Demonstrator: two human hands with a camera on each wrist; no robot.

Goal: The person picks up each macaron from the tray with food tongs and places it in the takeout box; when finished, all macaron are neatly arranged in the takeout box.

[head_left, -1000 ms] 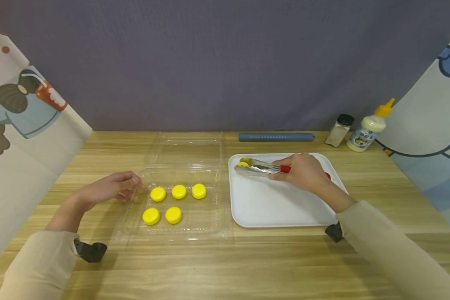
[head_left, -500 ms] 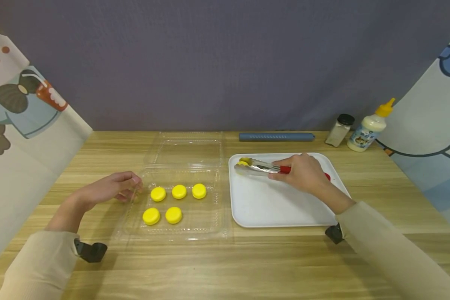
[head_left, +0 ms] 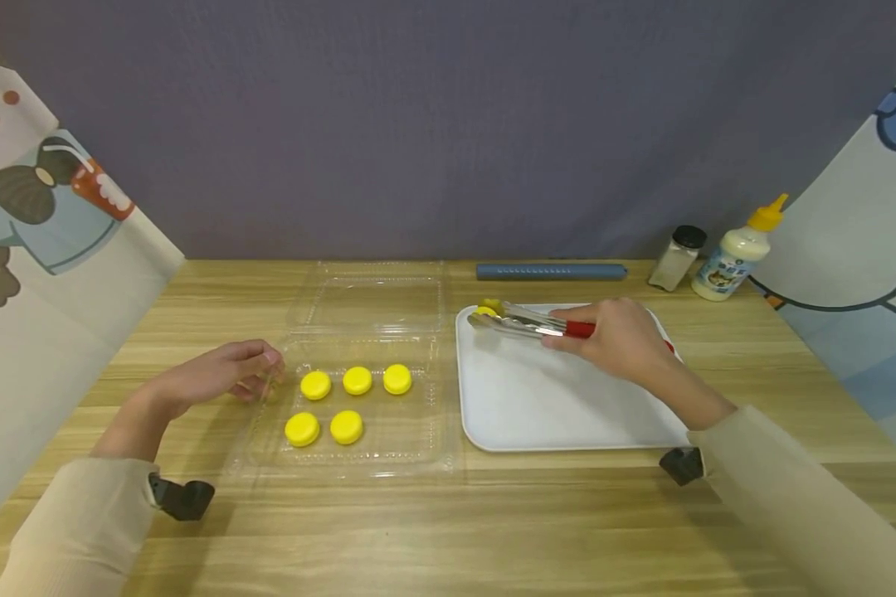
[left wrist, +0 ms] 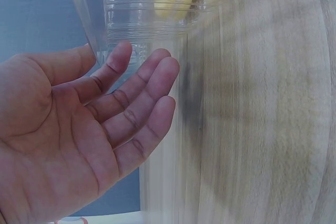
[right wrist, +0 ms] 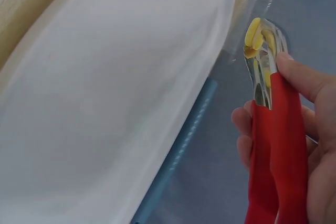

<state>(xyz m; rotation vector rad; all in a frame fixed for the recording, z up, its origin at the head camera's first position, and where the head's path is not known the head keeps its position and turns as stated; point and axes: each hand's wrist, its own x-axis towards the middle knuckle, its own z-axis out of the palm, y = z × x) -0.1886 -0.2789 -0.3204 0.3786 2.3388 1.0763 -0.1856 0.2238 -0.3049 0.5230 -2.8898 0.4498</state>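
My right hand (head_left: 625, 342) grips red-handled metal tongs (right wrist: 286, 135), thumb on one arm and fingers round the other. Between the tong tips is a yellow macaron (right wrist: 253, 33), raised over the far left corner of the white tray (head_left: 560, 406). On the left, a clear plastic clamshell box (head_left: 411, 452) lies with its lid (head_left: 373, 300) folded back, away from me. Several yellow macarons (head_left: 347, 427) sit inside in two rows. My left hand (head_left: 220, 371) pinches the box's left rim between thumb and index finger; the other fingers curve loosely below, as the left wrist view shows.
A blue-grey stick-like case (head_left: 551, 271) lies behind the tray. At the back right stand a black-capped jar (head_left: 675, 261) and a squeeze bottle (head_left: 732, 261) with a yellow nozzle. A dark panel (head_left: 448, 133) closes off the back of the wooden table (head_left: 418, 539).
The tongs and the macaron have risen from the tray, and my right hand has shifted slightly right. My left hand and the box have stayed put.
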